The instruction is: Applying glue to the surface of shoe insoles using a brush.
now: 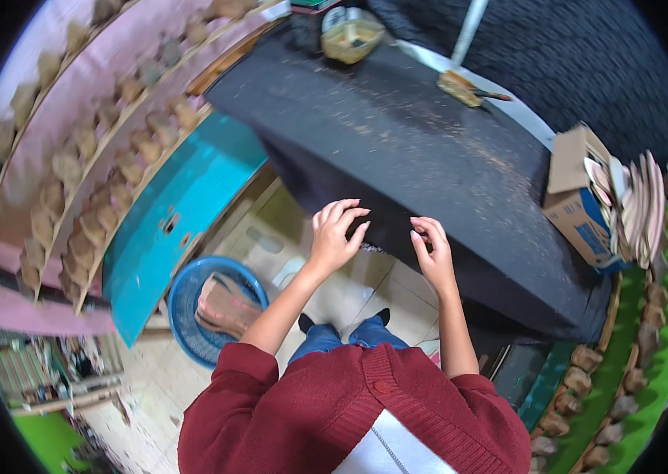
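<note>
My left hand (337,233) is raised in front of me, its fingers curved and apart with nothing in them. My right hand (432,250) hovers beside it, thumb apart from the bent fingers, likewise holding nothing. A gap separates the two hands. Both are at the near edge of a table draped in black cloth (365,118), whose top is strewn with light brown scraps. Whether either hand touches the cloth I cannot tell. On the far side of the table lie a brush (460,88) and a small woven basket (352,41).
A cardboard box (575,193) stands at the table's right end, beside a stack of pale flat pieces (642,209). Shelves of brown shoe-last-like forms (65,166) line the left; more forms (579,381) sit lower right. A blue basket (185,336) with flat pieces stands on the floor.
</note>
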Demonstrator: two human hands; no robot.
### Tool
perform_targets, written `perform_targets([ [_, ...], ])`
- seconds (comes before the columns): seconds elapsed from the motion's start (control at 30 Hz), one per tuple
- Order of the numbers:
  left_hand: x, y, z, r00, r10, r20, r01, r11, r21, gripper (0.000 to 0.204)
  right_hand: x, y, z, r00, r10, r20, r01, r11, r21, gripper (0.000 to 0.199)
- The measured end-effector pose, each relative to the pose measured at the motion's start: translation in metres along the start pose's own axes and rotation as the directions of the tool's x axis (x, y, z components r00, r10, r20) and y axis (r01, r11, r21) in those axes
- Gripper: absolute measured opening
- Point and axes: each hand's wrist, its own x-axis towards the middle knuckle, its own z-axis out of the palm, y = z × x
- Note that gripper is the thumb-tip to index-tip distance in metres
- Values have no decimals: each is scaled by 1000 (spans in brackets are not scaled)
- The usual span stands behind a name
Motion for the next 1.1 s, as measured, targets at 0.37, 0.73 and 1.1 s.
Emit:
perform_targets([
  [0.37, 77, 142, 119, 920, 379, 95, -349, 907, -237, 22, -43, 16, -176, 906, -11, -423, -45, 991, -124, 20],
  [0.73, 119, 260, 196, 749, 654, 109, -542, 699, -467, 23, -80, -7, -313, 620, -218, -753, -158, 906, -393, 15],
  [1.1, 172, 379, 253, 489, 871, -37, -780, 419, -465, 41, -60, 17, -479, 395, -310, -865, -142, 910, -390, 47],
])
